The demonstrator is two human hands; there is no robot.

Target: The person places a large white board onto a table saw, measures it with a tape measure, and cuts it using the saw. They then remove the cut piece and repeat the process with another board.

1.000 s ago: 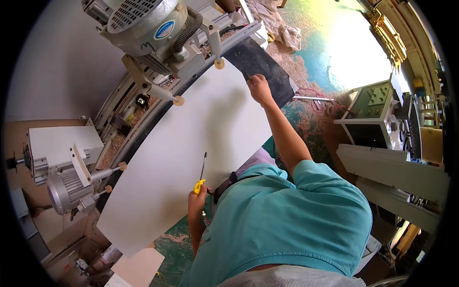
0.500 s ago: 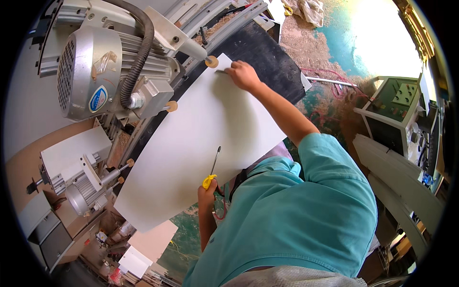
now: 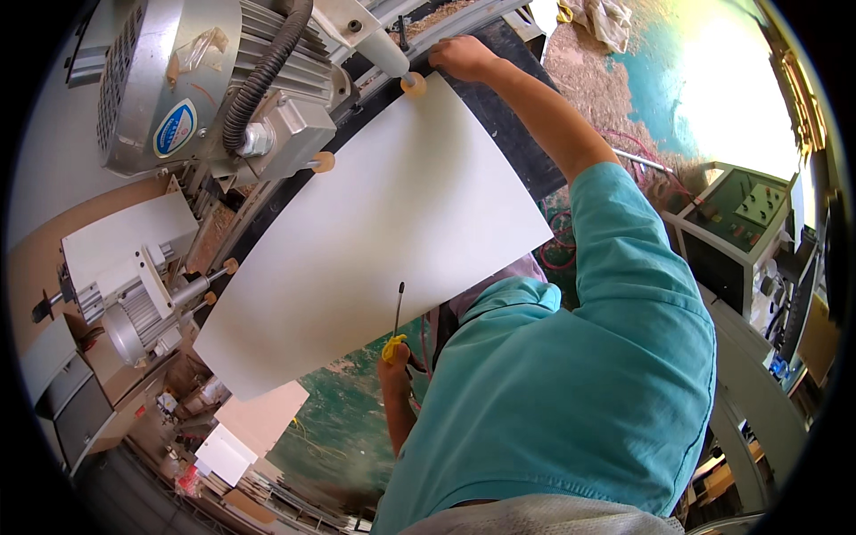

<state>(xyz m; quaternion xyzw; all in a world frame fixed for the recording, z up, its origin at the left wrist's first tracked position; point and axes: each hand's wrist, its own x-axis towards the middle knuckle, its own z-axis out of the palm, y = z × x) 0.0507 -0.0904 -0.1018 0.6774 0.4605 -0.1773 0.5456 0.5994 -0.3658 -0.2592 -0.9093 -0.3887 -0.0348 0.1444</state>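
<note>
My left hand (image 3: 392, 367) is closed around a yellow air blow gun (image 3: 394, 346). The gun's thin metal nozzle, tipped in black, points up over the near edge of a large white panel (image 3: 374, 214). That panel lies flat on a black machine bed (image 3: 508, 111), its far-left edge beside several tan round stops (image 3: 323, 162). Stretched out past the panel's far corner, my right hand (image 3: 464, 59) rests near a metal rail with its fingers bent together. Its fingertips are partly hidden, and I cannot make out what they grip.
A big grey motor (image 3: 169, 89) with a ribbed hose overhangs the left side; a smaller motor (image 3: 134, 323) stands nearer. At right is a control box (image 3: 736, 214) with knobs. A red hose (image 3: 557, 241) lies on the green floor. Boards (image 3: 263, 415) stand at lower left.
My right hand has moved from the panel's far corner to the rail beyond it. The left hand keeps the blow gun, now slightly lower against the panel's edge. The view has shifted a little.
</note>
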